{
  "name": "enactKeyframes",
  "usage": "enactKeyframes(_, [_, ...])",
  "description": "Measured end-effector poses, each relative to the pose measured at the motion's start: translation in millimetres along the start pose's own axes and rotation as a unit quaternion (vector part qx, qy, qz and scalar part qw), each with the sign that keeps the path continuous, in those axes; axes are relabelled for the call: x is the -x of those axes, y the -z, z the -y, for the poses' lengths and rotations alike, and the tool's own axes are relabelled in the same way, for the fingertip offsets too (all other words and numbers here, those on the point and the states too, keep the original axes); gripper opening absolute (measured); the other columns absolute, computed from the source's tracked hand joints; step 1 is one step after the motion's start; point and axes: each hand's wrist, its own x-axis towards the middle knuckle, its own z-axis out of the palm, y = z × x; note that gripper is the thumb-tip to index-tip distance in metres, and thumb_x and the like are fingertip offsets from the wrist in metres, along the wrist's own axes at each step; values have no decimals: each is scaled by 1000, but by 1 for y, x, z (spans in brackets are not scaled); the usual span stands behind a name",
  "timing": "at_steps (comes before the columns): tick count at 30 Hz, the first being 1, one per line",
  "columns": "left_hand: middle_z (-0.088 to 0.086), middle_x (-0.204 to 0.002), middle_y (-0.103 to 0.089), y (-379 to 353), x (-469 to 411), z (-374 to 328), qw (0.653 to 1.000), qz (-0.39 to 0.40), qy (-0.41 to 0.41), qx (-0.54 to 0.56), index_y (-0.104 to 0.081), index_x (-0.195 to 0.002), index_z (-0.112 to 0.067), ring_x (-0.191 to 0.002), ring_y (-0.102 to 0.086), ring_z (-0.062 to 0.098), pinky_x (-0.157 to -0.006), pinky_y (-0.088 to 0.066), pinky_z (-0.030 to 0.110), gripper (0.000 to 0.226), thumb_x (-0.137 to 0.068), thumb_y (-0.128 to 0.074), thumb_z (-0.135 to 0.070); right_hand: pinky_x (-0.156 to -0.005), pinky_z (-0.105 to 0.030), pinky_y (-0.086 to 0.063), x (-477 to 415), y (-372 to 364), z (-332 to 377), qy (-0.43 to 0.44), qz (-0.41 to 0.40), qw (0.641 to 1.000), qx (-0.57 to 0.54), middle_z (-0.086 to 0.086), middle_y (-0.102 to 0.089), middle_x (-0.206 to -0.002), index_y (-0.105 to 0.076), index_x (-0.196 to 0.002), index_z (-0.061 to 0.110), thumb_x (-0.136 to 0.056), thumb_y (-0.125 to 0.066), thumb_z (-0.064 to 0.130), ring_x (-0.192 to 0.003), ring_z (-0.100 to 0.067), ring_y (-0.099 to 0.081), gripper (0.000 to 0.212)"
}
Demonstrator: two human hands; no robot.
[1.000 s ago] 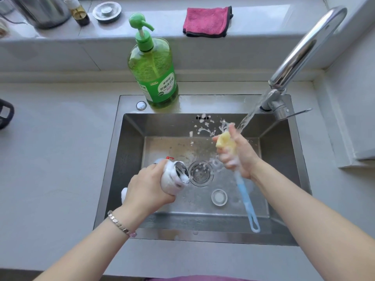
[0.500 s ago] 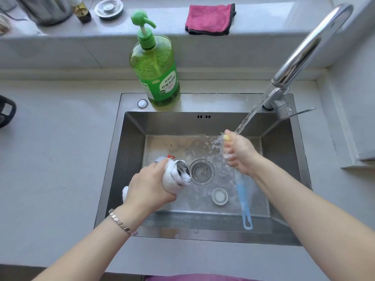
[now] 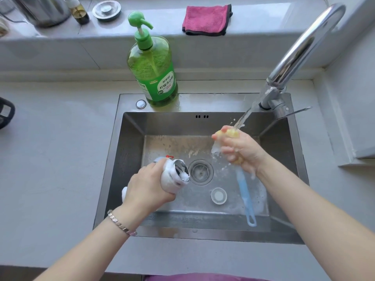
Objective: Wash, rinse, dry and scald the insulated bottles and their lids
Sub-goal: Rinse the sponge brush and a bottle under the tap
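Grey stone-look table (image 3: 50,159) surrounds a rectangular stainless steel sink (image 3: 129,155), seen from above by the person standing at it. Over the left half of the basin, the left hand (image 3: 146,189) holds a white insulated bottle (image 3: 172,177), its grip clamped round the body with fingers and thumb curled tight. The bottle lies nearly level, its long axis running left to right; the base points left past the wrist, and the shiny steel mouth, with white foam inside, points right toward the round drain (image 3: 200,171). Over the right half, the right hand (image 3: 239,151) has its grip squeezed round the yellow sponge head (image 3: 233,133) of a bottle brush, directly under a stream of water (image 3: 249,112) from the curved chrome tap (image 3: 304,43). The brush's light blue plastic handle (image 3: 244,195) hangs below the fist, its long axis running from far to near, and its looped end points toward the viewer. A small round lid (image 3: 218,196) lies flat on the wet sink floor between the drain and the handle, touching neither. A tall green pump bottle of dish soap (image 3: 154,74) stands upright on the sink's back rim. A folded pink cloth (image 3: 207,20) lies on the ledge behind. A metal link bracelet (image 3: 120,223) circles the left wrist.
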Motion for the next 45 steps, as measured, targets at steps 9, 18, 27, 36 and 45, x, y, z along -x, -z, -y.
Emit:
enactKeyframes(9, [-10,-90,-55,1,1,2,1000,-12,-3,-8,-49,-116,-37,-86,-53,20,-70,-42,30,60,-61,-71,-27,-27,-12,-15,-12,-19,2,-42,-83,987,134,10,-36,-42,-37,-59,19,-97,-37,45,-28,-2,-23,46])
enactKeyframes(18, [-10,-94,-55,-1,1,0,1000,-10,-4,-4,-51,-115,-35,-87,-54,21,-75,-46,34,56,-62,-70,-28,-47,-21,-40,-7,0,9,-84,33,995,-33,-5,-63,-68,-56,-98,8,-98,-17,44,-51,-12,-50,53])
enactKeyframes(27, [-12,-89,-53,0,1,1,1000,-17,-10,-8,-50,-115,-36,-85,-54,19,-72,-46,32,58,-61,-71,-28,-30,-10,-23,-8,-8,3,10,-45,993,106,4,-47,-62,-59,-93,11,-96,-45,30,-36,0,-35,23])
enactKeyframes(36, [-9,-84,-55,0,2,9,1000,-20,0,-22,-50,-108,-35,-79,-53,19,-67,-46,32,54,-59,-71,-29,-30,-13,-14,-22,-21,12,-4,-71,991,117,11,-29,-41,-34,-57,21,-98,-29,47,-32,-3,-21,49])
enactKeyframes(45, [-9,-87,-55,5,0,7,1000,-19,9,-3,-51,-108,-36,-82,-53,21,-68,-44,32,54,-59,-72,-28,-70,-23,-56,-4,-5,29,102,-43,994,13,-7,-60,-96,-55,-98,11,-83,-55,-8,-93,-16,-61,24])
